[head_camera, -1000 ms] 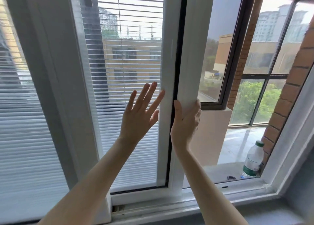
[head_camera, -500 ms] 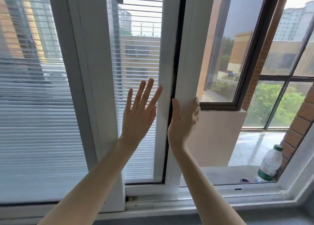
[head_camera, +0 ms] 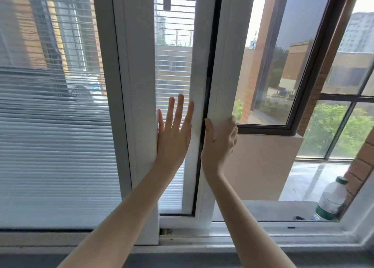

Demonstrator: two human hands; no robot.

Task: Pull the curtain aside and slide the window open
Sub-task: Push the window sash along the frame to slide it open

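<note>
A white sliding window sash (head_camera: pixel 226 65) stands upright in the middle of the head view, and the opening to its right shows the outdoors. My right hand (head_camera: pixel 219 141) wraps around the sash's right edge, thumb on its front face and fingers behind it. My left hand (head_camera: pixel 174 134) lies flat with fingers spread against the narrow strip of glass with slatted blinds (head_camera: pixel 174 75) between the sash and the fixed white frame post (head_camera: pixel 137 105). No curtain is in view.
A wider pane with blinds (head_camera: pixel 54 146) fills the left. A plastic water bottle with a green cap and label (head_camera: pixel 332 201) stands on the outer ledge at the lower right, beside a brick wall (head_camera: pixel 358 166). The window track (head_camera: pixel 263 233) runs along the bottom.
The sash has slid left under both hands. The strip of blinds between it and the frame post has narrowed and the opening on the right has widened. My view has shifted.
</note>
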